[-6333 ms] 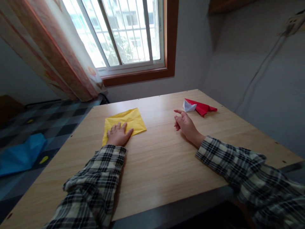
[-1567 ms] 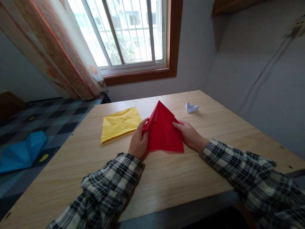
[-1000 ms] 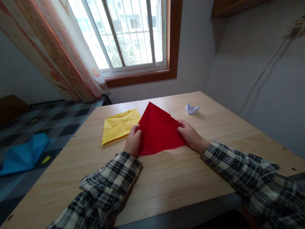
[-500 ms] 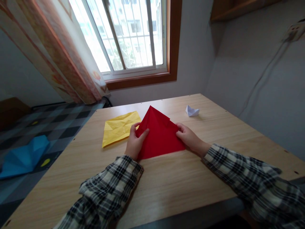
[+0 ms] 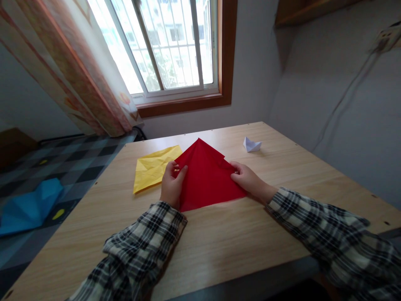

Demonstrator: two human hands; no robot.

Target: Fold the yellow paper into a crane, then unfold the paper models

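A folded sheet of red paper (image 5: 208, 179) stands tilted above the table, its pointed top away from me and its wide edge towards me. Creases run down from the point, and a small step breaks the upper right edge. My left hand (image 5: 171, 184) is closed at the paper's left edge, thumb in front and fingers curled beside and behind it. At the right corner, my right hand (image 5: 247, 177) pinches the paper between thumb and fingers. The fingertips behind the sheet are hidden.
A creased yellow paper (image 5: 150, 171) lies left of the red one on the wooden table (image 5: 238, 242). Farther back at right sits a small white paper boat (image 5: 252, 144). Blue folded paper (image 5: 31, 207) rests on the checked cloth at left. A window is ahead.
My left hand has shifted slightly left, its thumb now nearer the red paper's left edge. The right hand keeps its pinch. The view has moved a little.
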